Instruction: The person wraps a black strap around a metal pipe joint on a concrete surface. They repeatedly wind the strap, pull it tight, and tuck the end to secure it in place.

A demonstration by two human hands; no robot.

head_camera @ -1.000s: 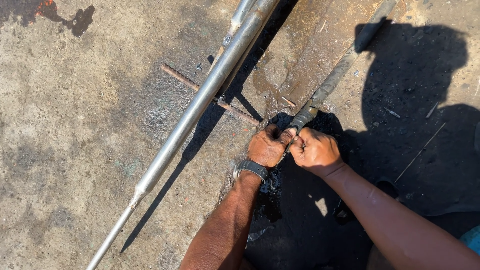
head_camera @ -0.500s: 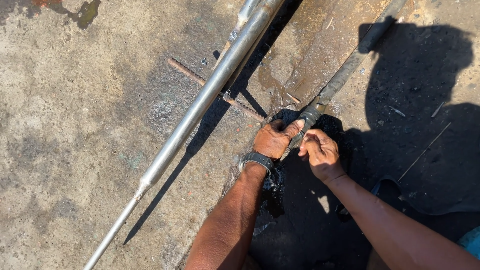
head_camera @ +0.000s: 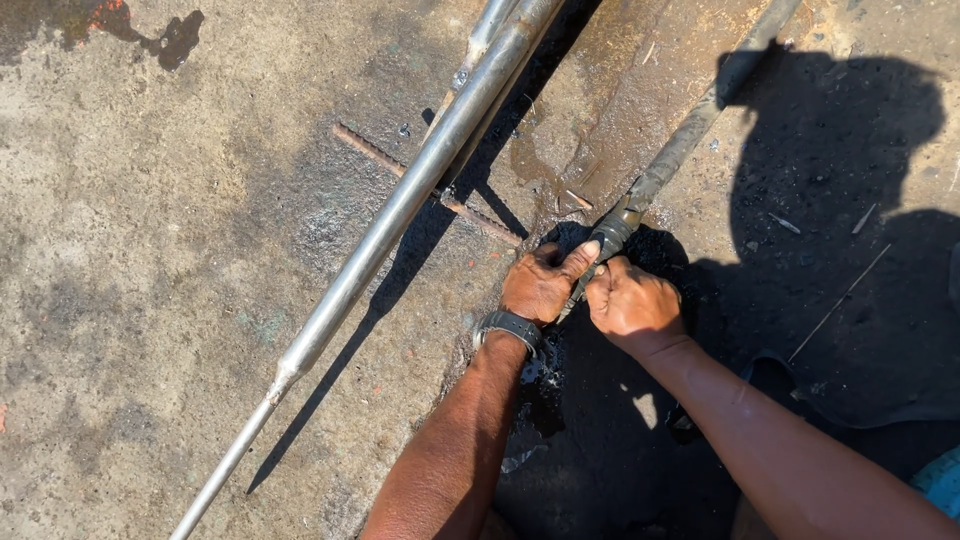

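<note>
My left hand (head_camera: 540, 283), with a dark watch on its wrist, and my right hand (head_camera: 632, 300) meet over a black greasy patch on the concrete. Both close around the lower end of a dirty grey rod (head_camera: 690, 135) that runs up to the top right. The left thumb presses on the rod's collar. What lies under the fingers is hidden.
A long shiny steel pipe (head_camera: 400, 205) runs diagonally from the top middle down to the bottom left, narrowing near its lower end. A rusty ribbed bar (head_camera: 372, 152) lies under it. My shadow (head_camera: 840, 250) covers the ground at right. The concrete is stained with oil.
My right hand drew a little apart from the left and has come back against it on the rod's end. The view shifted slightly.
</note>
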